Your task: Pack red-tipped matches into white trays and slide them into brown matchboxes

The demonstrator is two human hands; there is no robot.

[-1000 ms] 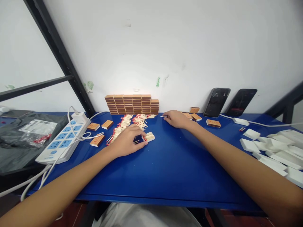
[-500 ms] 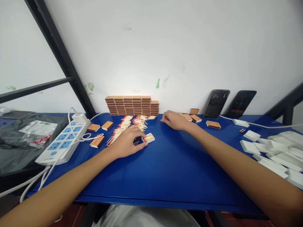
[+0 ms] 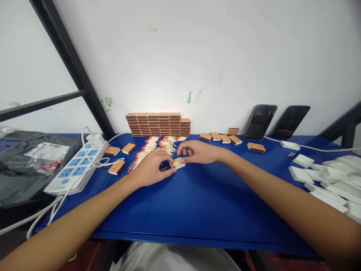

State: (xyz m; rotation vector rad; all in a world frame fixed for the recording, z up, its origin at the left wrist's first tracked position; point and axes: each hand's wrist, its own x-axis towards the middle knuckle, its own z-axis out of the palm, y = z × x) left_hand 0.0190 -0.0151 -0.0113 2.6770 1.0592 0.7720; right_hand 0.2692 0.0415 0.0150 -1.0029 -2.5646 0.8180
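A small white matchbox tray (image 3: 178, 164) with matches in it lies on the blue table, between my two hands. My left hand (image 3: 153, 167) grips its left end between thumb and fingers. From the right, my right hand (image 3: 199, 151) reaches over the tray's other end, fingers curved and apart, with nothing visible in them. Just beyond my left hand lie two long heaps of red-tipped matches (image 3: 168, 145). Behind these, against the wall, stands a stacked row of brown matchboxes (image 3: 153, 125).
Loose matchboxes (image 3: 225, 139) lie at the back right, others at the left beside a white power strip (image 3: 75, 165). Two phones (image 3: 260, 122) lean on the wall. White empty-looking trays (image 3: 329, 175) are piled at the right edge. Cables trail over the left side.
My right hand has moved left and nearer, from the back of the table to the tray, and its fingers have opened. My left hand keeps its hold on the tray.
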